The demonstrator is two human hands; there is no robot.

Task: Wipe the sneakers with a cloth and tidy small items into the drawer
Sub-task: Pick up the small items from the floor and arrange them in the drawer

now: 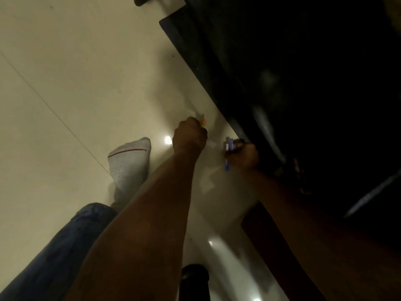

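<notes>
Reaching down to the floor (pixel 65 83), the left hand (pixel 189 135) pinches something orange; at its three o'clock, the right hand (pixel 242 156) grips small blue items (pixel 228 145).

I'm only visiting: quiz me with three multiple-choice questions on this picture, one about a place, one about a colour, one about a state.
1. Where is the sock-clad foot?
A. Left of both hands, on the tiled floor
B. On the dark furniture
C. Inside a drawer

2. What colour is the sock?
A. Black
B. Grey-white with a thin red stripe
C. Yellow

3. What is the right hand doing?
A. Lying flat and empty
B. Holding small blue and purple items
C. Wiping a sneaker

Answers: 1 A, the foot rests on pale tile left of the left hand. 2 B, a red line crosses the toe. 3 B, the items stick out of its curled fingers.
</notes>
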